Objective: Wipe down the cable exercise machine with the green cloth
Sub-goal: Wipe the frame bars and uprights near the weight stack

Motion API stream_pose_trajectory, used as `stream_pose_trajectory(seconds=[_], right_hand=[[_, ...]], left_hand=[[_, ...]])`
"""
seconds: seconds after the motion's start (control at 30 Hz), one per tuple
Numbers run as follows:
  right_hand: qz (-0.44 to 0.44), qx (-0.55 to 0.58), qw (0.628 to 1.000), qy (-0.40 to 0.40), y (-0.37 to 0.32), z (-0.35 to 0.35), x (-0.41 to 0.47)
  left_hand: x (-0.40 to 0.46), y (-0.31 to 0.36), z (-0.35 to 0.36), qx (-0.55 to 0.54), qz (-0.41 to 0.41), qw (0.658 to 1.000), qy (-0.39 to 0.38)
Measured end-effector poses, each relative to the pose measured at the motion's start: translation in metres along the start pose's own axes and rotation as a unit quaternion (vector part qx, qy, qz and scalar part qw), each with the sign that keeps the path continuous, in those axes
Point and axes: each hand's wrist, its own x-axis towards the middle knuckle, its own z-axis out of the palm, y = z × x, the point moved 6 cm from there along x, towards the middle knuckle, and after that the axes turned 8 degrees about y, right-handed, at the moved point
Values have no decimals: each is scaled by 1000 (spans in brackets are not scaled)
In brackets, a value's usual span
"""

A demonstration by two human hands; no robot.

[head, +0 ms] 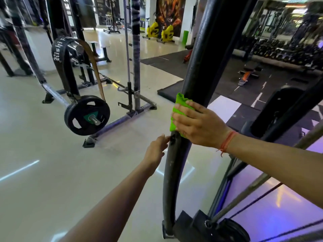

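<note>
Right now the biggest thing before me is the cable exercise machine (197,70), or rather its thick black upright post, which runs from the top of my view down to its foot near the floor. Off to my left stands a barbell with a black weight plate (87,115) on a rack, well apart from what I am doing.

Against the post, about halfway up, my right hand (197,125) lies flat with its fingers spread and nearly straight, pressing the green cloth (179,106) onto the black surface. The cloth bunches out above and to the left of my fingers. My left hand (157,149) reaches to the post just below, fingertips at a small dark fitting on its edge; the fingers look lightly bent, and whether they pinch anything I cannot tell.

So I judge I am in the middle of wiping the upright. Below my hands the post shows pale specks and scuffs, so the next stroke should probably carry the cloth downward with steady pressure, keeping it wrapped round the curve.
</note>
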Motion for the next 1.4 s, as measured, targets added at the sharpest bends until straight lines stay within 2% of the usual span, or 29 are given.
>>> stream_pose_trajectory(seconds=[0.1, 0.2, 0.27, 0.4, 0.53, 0.57, 0.67, 0.73, 0.8, 0.83, 0.9, 0.97, 1.1, 1.13, 1.23, 1.27, 1.33, 1.4], right_hand=[[66, -7, 997, 37, -13, 3, -20], [-16, 10, 1000, -6, -53, 27, -40], [-55, 4, 998, -1, -51, 31, -40], [17, -32, 997, 73, -56, 41, -45], [-95, -29, 994, 46, -102, 64, -59], [-95, -42, 993, 52, -101, 66, -60], [11, -89, 990, 108, -106, 76, -71], [-5, -86, 990, 115, -135, 91, -87], [-72, -87, 991, 76, -153, 97, -95], [-77, -92, 990, 70, -151, 96, -95], [-13, -111, 989, 99, -145, 92, -92], [28, -108, 989, 99, -159, 103, -98], [-100, -74, 992, -21, -186, 117, -112], [-87, -79, 993, -12, -177, 111, -107], [42, -106, 992, 53, -175, 111, -111], [43, -104, 992, 63, -189, 120, -120], [-29, -86, 996, 26, -219, 136, -136], [-80, -84, 993, -10, -219, 134, -138]], left_hand=[[2, -9, 2, -14, 23, 999, 18], [8, -26, 0, -28, 64, 997, 22], [13, -41, -3, -40, 86, 995, 17], [24, -70, -4, -53, 151, 987, -8], [38, -106, -10, -63, 227, 972, -13], [42, -117, -11, -57, 251, 966, -16], [53, -151, -16, -63, 305, 950, -20], [57, -171, -18, -71, 349, 934, -18], [60, -190, -16, -79, 380, 921, -23], [61, -200, -17, -85, 391, 916, -22], [62, -214, -17, -100, 411, 905, -32], [65, -228, -16, -120, 393, 911, -41], [72, -248, -15, -127, 335, 933, -38], [73, -253, -15, -123, 321, 938, -42], [74, -267, -16, -129, 296, 945, -53], [75, -273, -17, -133, 290, 946, -55], [78, -285, -18, -133, 275, 950, -57], [84, -297, -20, -123, 259, 956, -58]])
